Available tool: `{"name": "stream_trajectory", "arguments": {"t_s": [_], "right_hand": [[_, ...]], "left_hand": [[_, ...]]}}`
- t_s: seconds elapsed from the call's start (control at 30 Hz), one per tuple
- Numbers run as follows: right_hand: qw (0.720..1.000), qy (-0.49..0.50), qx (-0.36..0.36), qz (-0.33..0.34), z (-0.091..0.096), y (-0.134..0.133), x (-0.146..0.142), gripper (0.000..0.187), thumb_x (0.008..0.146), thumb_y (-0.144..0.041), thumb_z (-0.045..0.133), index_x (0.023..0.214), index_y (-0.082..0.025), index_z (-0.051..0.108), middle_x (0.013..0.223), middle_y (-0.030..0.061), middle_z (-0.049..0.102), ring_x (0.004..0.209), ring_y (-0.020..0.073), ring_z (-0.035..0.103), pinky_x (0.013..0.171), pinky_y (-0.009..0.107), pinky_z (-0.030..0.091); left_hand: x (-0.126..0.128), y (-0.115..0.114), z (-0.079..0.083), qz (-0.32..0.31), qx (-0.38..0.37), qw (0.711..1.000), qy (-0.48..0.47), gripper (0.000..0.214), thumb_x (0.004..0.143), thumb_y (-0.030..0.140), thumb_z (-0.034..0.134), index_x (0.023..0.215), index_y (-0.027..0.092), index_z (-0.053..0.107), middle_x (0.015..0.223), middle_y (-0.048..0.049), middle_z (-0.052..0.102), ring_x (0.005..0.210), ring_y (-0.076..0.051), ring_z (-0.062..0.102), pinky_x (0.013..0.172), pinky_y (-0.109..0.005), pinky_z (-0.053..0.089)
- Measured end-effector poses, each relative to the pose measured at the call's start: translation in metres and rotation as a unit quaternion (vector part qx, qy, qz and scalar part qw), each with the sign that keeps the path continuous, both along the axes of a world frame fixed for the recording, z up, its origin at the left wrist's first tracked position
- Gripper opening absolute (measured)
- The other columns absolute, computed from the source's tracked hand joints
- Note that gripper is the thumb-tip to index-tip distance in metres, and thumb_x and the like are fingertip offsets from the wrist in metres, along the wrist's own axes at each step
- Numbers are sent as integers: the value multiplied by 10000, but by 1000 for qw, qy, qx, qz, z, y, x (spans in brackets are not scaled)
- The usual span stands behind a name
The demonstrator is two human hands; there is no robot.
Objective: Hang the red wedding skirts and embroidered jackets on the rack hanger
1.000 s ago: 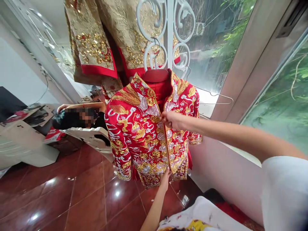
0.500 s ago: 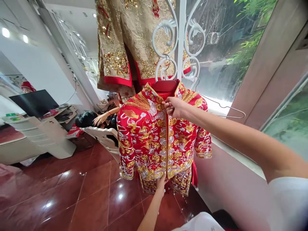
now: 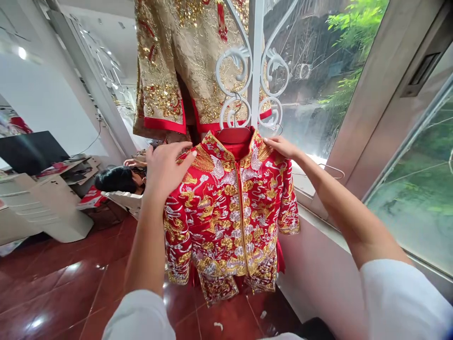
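A red embroidered jacket (image 3: 226, 212) with gold and silver patterns hangs on a dark red hanger (image 3: 233, 135), its front edges together down the middle. My left hand (image 3: 168, 165) rests at the shoulder on the left side, fingers stretched out and thumb apart. On the opposite shoulder, near the collar, my right hand (image 3: 281, 146) grips the cloth, thumb in front and some fingers hidden behind it. Below the jacket's hem hangs a matching embroidered red skirt (image 3: 219, 289), partly covered.
A white scrolled metal rack (image 3: 255, 61) holds the hanger, with a beige and gold garment (image 3: 205, 61) behind. To the right are a window (image 3: 318, 80) and a wire hanger (image 3: 332, 171). At left, a person (image 3: 118, 179) sits near a desk (image 3: 53, 203) with a monitor (image 3: 33, 153).
My right hand has left the collar opening for the right shoulder. My left hand has let go of the lower front edge and risen to the left shoulder. The view has shifted slightly.
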State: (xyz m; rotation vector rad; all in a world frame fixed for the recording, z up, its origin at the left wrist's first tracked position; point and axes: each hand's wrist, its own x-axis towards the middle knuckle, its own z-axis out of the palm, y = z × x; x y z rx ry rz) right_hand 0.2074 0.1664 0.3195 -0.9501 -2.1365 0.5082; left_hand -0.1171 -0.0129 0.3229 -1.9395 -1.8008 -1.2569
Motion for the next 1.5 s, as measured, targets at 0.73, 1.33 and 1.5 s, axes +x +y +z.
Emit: {"name": "stream_trajectory", "arguments": {"t_s": [0.73,1.33,1.5], "right_hand": [[944,-33,193,-267,-12,-53,5,475,808,-557,512,532,-197,368,466,-29,347,491,97,281,536,272,187],[920,-196,-48,-336,-229,-171,37,484,845,-613,390,633,-198,521,606,21,608,569,155,531,518,242,241],[906,-239,-95,-335,-259,-150,33,472,867,-601,352,692,-214,557,695,34,657,654,191,594,514,242,247]], "left_hand": [[-17,59,-1,80,-60,986,133,579,805,682,366,740,158,601,742,-117,620,751,-255,572,719,-322,395],[12,14,-227,-63,-347,928,118,509,857,615,342,859,182,610,814,-95,672,794,-248,648,653,-274,412],[11,39,-282,-79,-382,919,51,450,852,585,386,796,190,596,821,-86,672,800,-236,642,653,-260,396]]}}
